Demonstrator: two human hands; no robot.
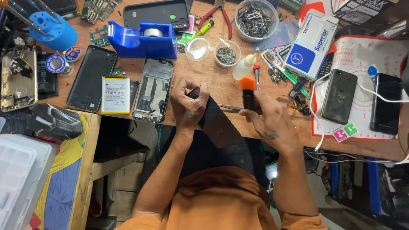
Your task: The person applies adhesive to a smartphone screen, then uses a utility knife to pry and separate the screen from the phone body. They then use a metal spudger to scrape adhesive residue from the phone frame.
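My left hand (189, 102) grips the top end of a dark, flat phone screen panel (218, 125), tilted over the front edge of the wooden bench (200, 72). My right hand (268, 120) is closed around a small black tool with an orange tip (248, 90), held upright just right of the panel. Thin metal tweezers (230, 107) lie on the bench between my hands. An opened phone frame (153, 89) and a white battery (116, 94) lie to the left.
A blue tape dispenser (142, 39), small bowls of screws (226, 54), a white glue bottle (245, 67), red pliers (221, 15) and a white-blue box (310, 44) crowd the back. Two dark phones (338, 96) lie on a mat at right, cabled. A plastic organiser (19, 170) sits lower left.
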